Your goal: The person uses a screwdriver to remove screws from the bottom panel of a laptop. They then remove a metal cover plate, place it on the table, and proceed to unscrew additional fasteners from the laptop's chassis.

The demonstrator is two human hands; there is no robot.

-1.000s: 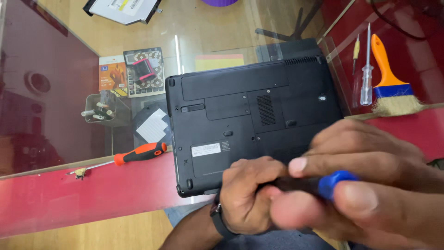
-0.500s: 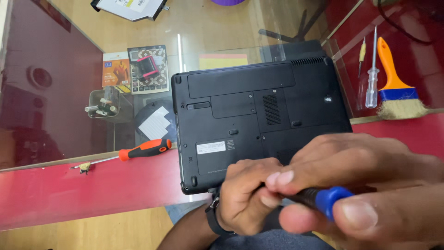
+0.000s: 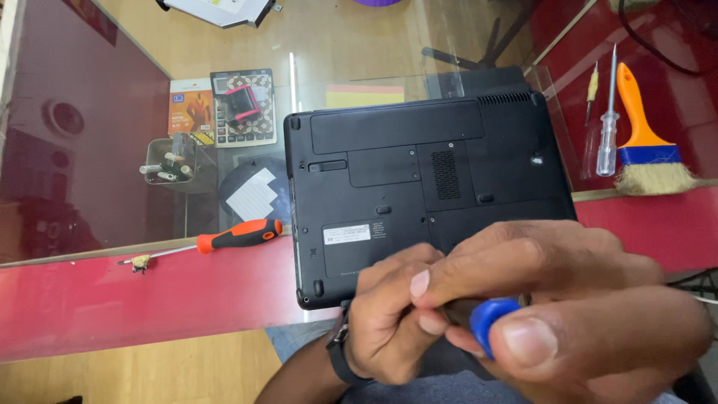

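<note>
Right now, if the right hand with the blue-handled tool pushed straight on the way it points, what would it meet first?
Probably the left hand: the right hand aims the blue-handled tool leftward at its fingers, close above the black laptop. Depth is unclear.

The upturned plastic laptop [image 3: 419, 179] is black, the round tool cap [image 3: 490, 323] blue, the screwdriver handle [image 3: 239, 235] orange-and-black, the tabletop [image 3: 149, 299] edge red, the brush handle [image 3: 639, 120] orange.

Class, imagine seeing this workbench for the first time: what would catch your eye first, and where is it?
First the two hands at bottom right: the right hand pinches a blue-handled tool against the left hand. Behind them a black laptop lies underside-up at centre. An orange-handled screwdriver lies to its left, an orange-handled brush at right.
</note>
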